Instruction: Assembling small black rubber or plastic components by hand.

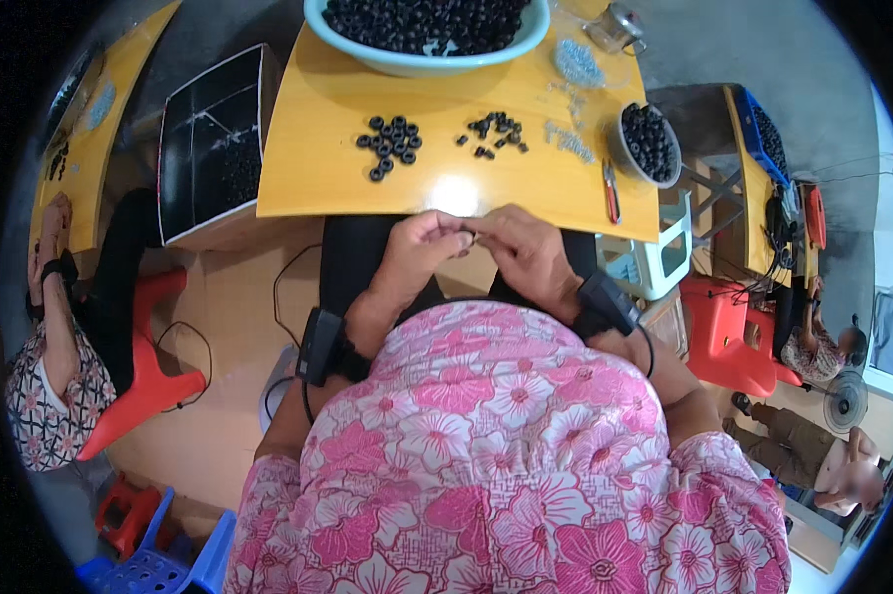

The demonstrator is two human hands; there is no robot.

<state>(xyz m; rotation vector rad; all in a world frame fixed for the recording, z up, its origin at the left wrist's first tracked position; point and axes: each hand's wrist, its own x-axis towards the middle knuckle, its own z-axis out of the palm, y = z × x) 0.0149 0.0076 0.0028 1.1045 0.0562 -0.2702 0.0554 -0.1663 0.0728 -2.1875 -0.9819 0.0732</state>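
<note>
My left hand [423, 253] and my right hand [525, 251] meet over my lap, just in front of the table's near edge. Both are closed, fingertips pinched together around a small dark piece [474, 236] that the fingers mostly cover; its kind does not show. Beyond them on the yellow table [318, 183] lies a loose group of black ring-shaped parts [389, 144]. To its right is a scatter of smaller black pieces [494, 134]. Small shiny clear or silvery bits [569, 142] are spread farther right.
A pale blue basin [417, 65] heaped with black parts stands at the back. On the right are a bowl of black parts [649, 144], a red-handled tool [611, 193] and a metal pot [616, 28]. A black-lined box [214, 148] adjoins the table's left. Other people sit on both sides.
</note>
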